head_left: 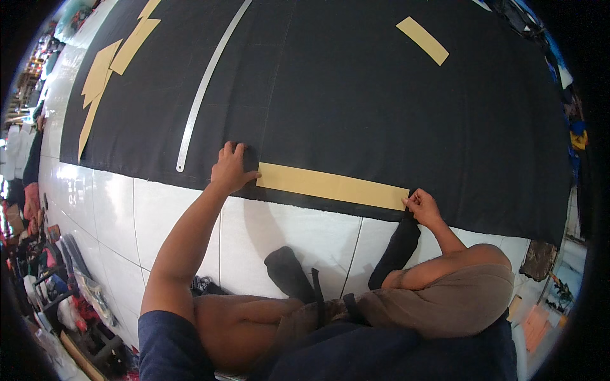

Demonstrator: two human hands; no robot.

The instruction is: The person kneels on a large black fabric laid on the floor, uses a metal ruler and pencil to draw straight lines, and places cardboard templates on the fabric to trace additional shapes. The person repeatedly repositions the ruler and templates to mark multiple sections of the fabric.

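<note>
A long tan card strip [330,185] lies along the near edge of a large black cloth [356,108] spread on the floor. At the strip's left end my left hand [232,169] rests on the cloth, fingers apart, its thumb touching the corner of the card. My right hand [422,208] is closed in a pinch at the right end of the strip, thumb and forefinger on its edge. Whether anything small sits between those fingers is hidden. Left of my left hand, a metal ruler [202,95] lies lengthwise on the cloth, reaching toward the far side. Faint pale lines mark the fabric.
Several tan card pieces [135,47] overlap at the cloth's far left. Another card piece [424,40] lies at the far right. White floor tiles [178,219] border the near edge. Clutter [70,286] fills the left side; a dark brown object [539,260] sits near the right corner.
</note>
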